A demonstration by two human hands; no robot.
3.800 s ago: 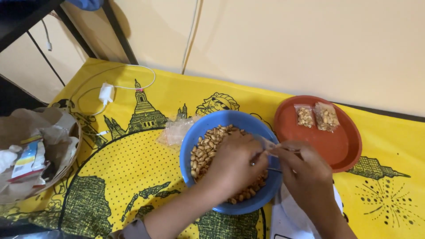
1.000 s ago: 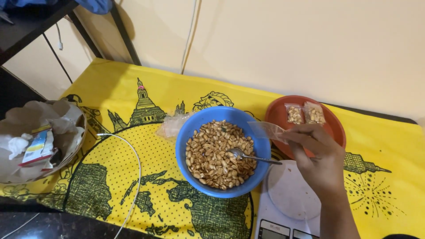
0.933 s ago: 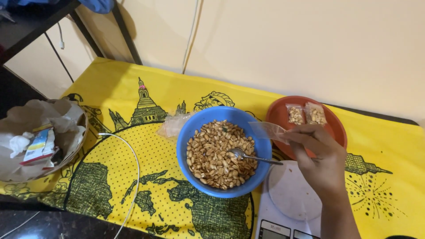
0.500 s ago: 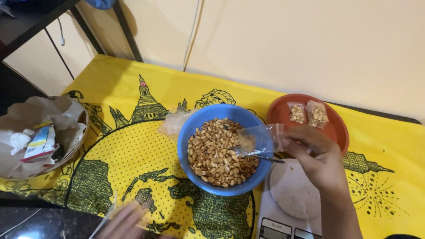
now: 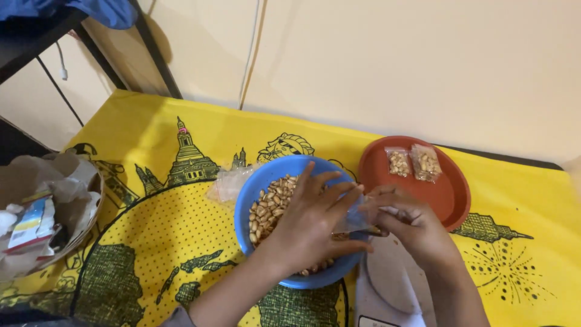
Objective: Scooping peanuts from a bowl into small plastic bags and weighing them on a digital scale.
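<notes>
- Head camera, looking down at a yellow tablecloth (image 5: 181,151) printed with dark temples and a map.
- At the centre stands a blue bowl (image 5: 254,200) filled with peanuts (image 5: 269,206).
- The left hand (image 5: 315,221) reaches in from 7 o'clock and lies over the bowl, fingers spread and stretched toward 2 o'clock, their tips touching a small clear bag (image 5: 354,215).
- The right hand (image 5: 411,224) comes in from 5 o'clock, fingers curled together and pinched on the same bag at the bowl's 3 o'clock rim. A dark spoon handle (image 5: 372,231) pokes out beneath it.
- At 2 o'clock from the bowl sits a red plate (image 5: 448,194) with two filled bags of nuts (image 5: 413,163).
- A crumpled plastic bag (image 5: 227,184) lies against the bowl at 10 o'clock.
- A white kitchen scale (image 5: 387,290) sits at 5 o'clock.
- A basket of paper scraps (image 5: 42,212) is at far 9 o'clock.
</notes>
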